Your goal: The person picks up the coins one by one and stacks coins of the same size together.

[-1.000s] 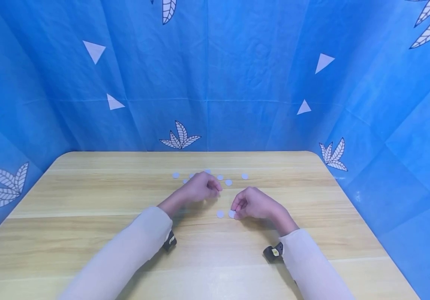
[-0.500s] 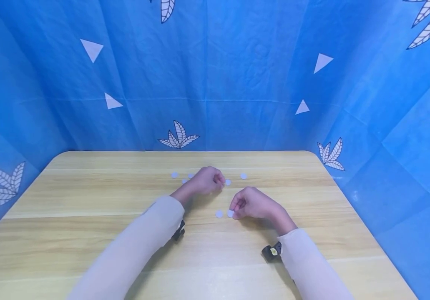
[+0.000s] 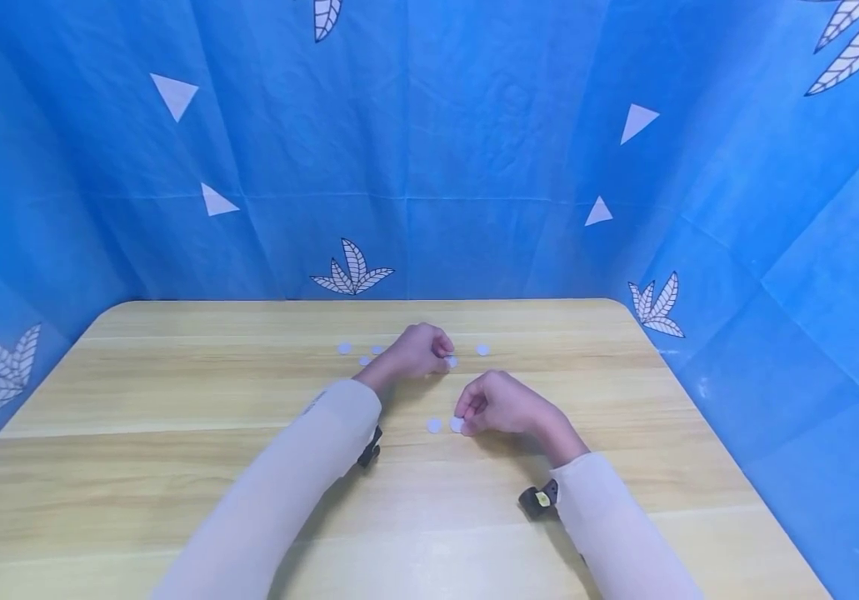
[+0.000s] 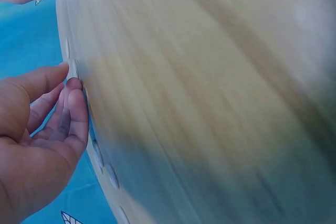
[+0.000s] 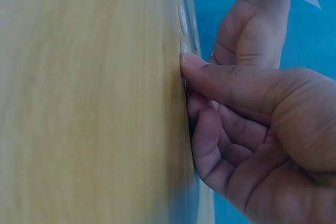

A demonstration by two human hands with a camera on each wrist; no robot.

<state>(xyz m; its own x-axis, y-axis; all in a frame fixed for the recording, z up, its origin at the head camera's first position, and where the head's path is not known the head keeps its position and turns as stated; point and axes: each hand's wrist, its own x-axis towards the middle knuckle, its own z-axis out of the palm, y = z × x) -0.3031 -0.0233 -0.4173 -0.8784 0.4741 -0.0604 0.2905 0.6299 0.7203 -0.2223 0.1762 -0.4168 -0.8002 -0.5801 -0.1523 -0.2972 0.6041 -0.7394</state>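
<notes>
Several small, flat white discs lie on the wooden table. My left hand (image 3: 416, 350) reaches over the far group, its thumb and index finger pinching a disc (image 3: 451, 362). In the left wrist view that disc (image 4: 73, 70) shows between the thumb and index fingertips, close on the wood. Nearer to me, my right hand (image 3: 502, 405) pinches another disc (image 3: 457, 425) low at the tabletop, with its other fingers curled. Just left of it lies a loose disc (image 3: 434, 426). In the right wrist view, the thumb partly covers the pinched disc (image 5: 184, 47).
More discs lie left of my left hand, including one at the far left (image 3: 344, 348); a lone disc (image 3: 483, 350) sits to its right. The wooden table (image 3: 174, 467) ends at a blue curtain (image 3: 489, 167) behind and on both sides.
My left hand has moved right and farther from me, from above the bare wood to a disc in the far row. My right hand keeps its place at its disc.
</notes>
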